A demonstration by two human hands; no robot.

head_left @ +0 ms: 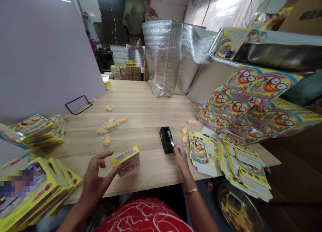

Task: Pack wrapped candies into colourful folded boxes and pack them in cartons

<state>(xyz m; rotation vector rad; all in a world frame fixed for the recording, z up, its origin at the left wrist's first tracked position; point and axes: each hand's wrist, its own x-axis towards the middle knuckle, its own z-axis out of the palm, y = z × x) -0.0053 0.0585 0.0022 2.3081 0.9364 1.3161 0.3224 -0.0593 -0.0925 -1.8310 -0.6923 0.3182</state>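
Observation:
A small yellow printed box stands upright near the table's front edge. My left hand is beside its left end, fingers apart, the thumb at the box and the index finger raised. To the right, a black tape dispenser with a green roll sits on the wooden table. My right hand is at the dispenser's front end, with thumb and fingers pinched on the end of the clear tape. A bracelet is on the right wrist.
Wrapped yellow pieces lie mid-table. Flat cartons and stacked boxes fill the right; more boxes are at left. Silver foil bags stand behind. A metal bowl is below right. A person's sleeve shows behind.

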